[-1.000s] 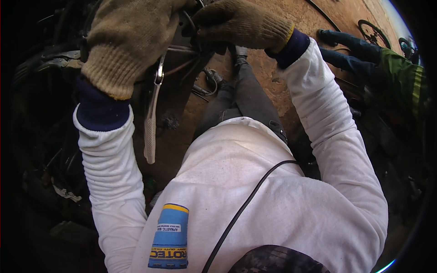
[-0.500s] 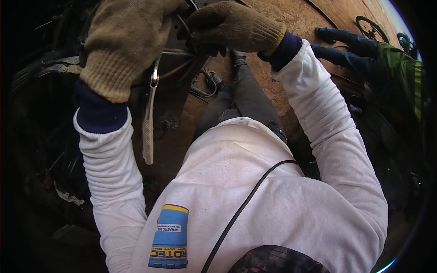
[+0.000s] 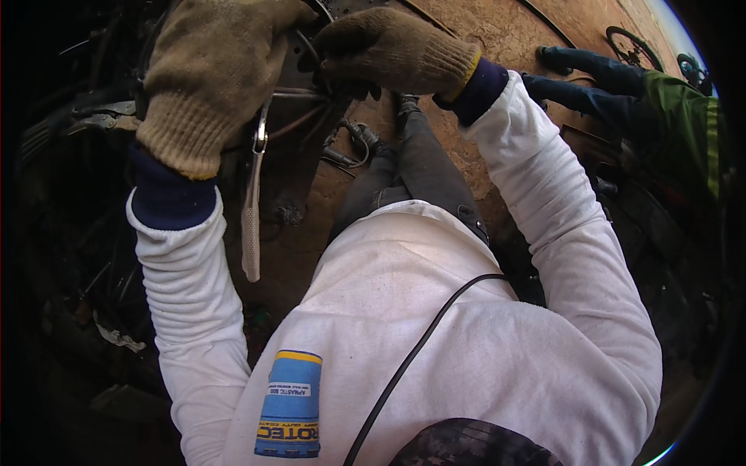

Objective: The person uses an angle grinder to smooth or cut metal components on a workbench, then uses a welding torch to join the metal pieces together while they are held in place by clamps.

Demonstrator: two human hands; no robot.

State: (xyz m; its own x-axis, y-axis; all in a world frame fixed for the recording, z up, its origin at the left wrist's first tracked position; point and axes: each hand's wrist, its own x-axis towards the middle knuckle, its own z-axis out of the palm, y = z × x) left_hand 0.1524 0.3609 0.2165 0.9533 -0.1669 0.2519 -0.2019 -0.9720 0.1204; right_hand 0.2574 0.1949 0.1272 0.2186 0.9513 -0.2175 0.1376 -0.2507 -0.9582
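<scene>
My left hand (image 3: 221,78), in a brown knitted glove, reaches into dark metalwork at the upper left. Its fingers are hidden behind the back of the glove and the frame's top edge. Beside its wrist a metal tool with a hinged joint and a textured handle (image 3: 250,221) hangs down; its upper end is out of sight. My right hand (image 3: 396,50), gloved alike, has its fingers curled at the edge of the dark metalwork (image 3: 299,74), close to a curved metal loop (image 3: 309,48). Whatever lies inside those fingers cannot be made out.
Locking-plier-like metal jaws (image 3: 101,116) sit left of my left hand. A cable (image 3: 350,159) and a small tool lie on the reddish-brown ground (image 3: 466,163) near my feet. Another person in a green top (image 3: 680,116) is at the right, near a wheel (image 3: 633,48).
My right hand and forearm have shifted slightly left and down. My left hand and the hanging tool are nearly where they were.
</scene>
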